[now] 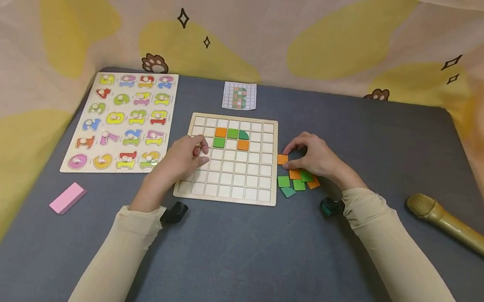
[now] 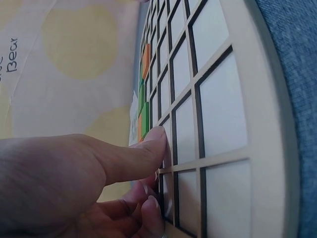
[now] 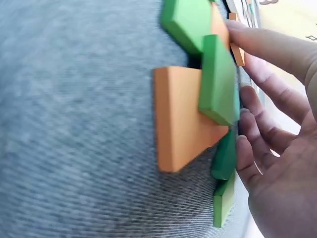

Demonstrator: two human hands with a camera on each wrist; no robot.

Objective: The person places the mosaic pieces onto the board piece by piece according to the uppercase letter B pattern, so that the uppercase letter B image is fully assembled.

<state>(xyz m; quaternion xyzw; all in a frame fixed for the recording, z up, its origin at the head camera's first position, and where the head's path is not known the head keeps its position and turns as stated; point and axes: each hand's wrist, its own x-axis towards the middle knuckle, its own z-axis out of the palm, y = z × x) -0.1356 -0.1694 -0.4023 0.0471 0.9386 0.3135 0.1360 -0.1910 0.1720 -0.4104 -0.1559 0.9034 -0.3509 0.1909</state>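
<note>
A wooden grid board [image 1: 273, 176] lies mid-table, with orange and green tiles in several of its upper cells, one of them a green tile [image 1: 219, 142]. My left hand [image 1: 182, 157] rests at the board's left side, fingers loosely bent and nothing held. Its thumb [image 2: 157, 139] is over the cells in the left wrist view. Just right of the board, my right hand [image 1: 314, 154] pinches an orange square tile [image 1: 282, 159] between thumb and finger. Beneath that hand lies a loose pile of green and orange tiles [image 1: 299, 185], partly covered by it.
A small printed pattern card [image 1: 239, 96] lies behind the board. The number puzzle board [image 1: 123, 125] is at the left, with a pink block [image 1: 68, 198] in front of it. A gold microphone [image 1: 460, 230] lies at the table's right side.
</note>
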